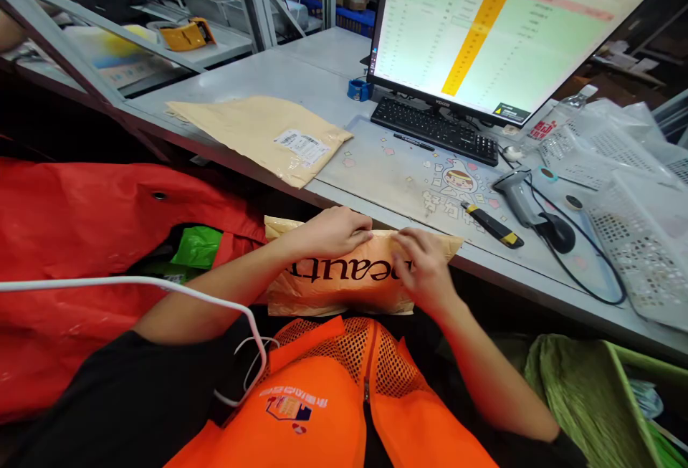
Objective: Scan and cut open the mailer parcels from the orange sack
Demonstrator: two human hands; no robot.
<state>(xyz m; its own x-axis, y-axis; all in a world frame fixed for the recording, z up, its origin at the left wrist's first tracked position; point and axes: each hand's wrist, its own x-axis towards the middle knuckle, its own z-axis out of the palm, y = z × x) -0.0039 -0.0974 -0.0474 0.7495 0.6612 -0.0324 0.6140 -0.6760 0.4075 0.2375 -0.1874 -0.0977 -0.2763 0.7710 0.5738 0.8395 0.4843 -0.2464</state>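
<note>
A tan mailing bag (344, 289) with the dark word "beauty", upside down to me, lies across my lap at the desk's front edge. My left hand (341, 230) is closed on its far edge near the middle, the fingers curled in. Right of it, my right hand (427, 267) grips the same edge with bent fingers, covering part of the lettering. Beyond them on the desk, apart from both hands, rests a larger tan mailing bag (252, 127) with a white label (302, 147).
On the desk are a keyboard (433, 130), a monitor (494, 31), a box cutter (491, 224), a corded scanner (519, 196), a bottle (562, 113) and white perforated baskets (645, 239). A red sack (97, 239) hangs left, a green sack (580, 389) right. A white tube (161, 282) crosses my left arm.
</note>
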